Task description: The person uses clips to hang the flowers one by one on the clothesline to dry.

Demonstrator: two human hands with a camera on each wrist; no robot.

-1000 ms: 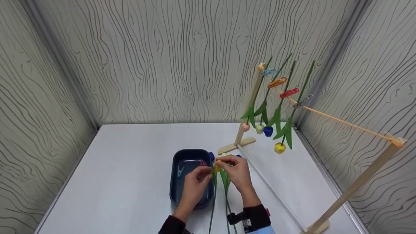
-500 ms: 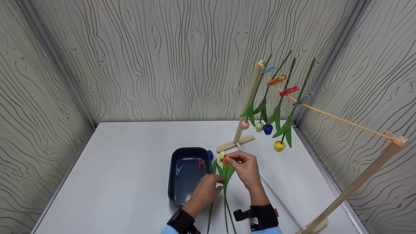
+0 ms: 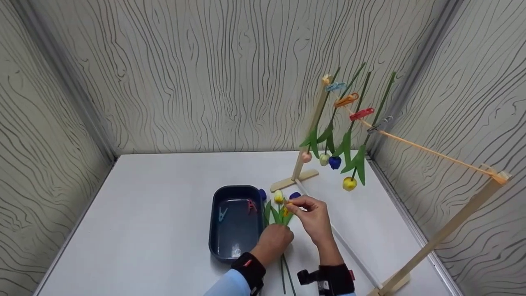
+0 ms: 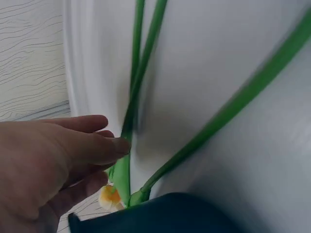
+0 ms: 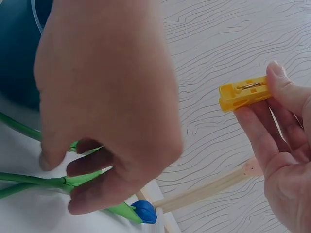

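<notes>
My right hand pinches a yellow plastic clothespin between thumb and fingers, held up over the flower heads. My left hand reaches over the artificial tulips lying beside the tray. In the left wrist view its thumb is right at the green stems, with the fingers loosely bent alongside. Of these tulips, a pale yellow head and a blue head show beyond the hands. Another blue head lies against the tray's far right corner. The left hand hides part of the stems and leaves.
The dark blue tray holds a light blue clothespin and a red clothespin. To the right, an orange cord runs between two wooden posts. Several tulips hang head down from it by clothespins, including a yellow one.
My left hand has left the spot beside the right hand and moved down and right over the stems. My right hand has shifted slightly right, still pinching the yellow clothespin.
</notes>
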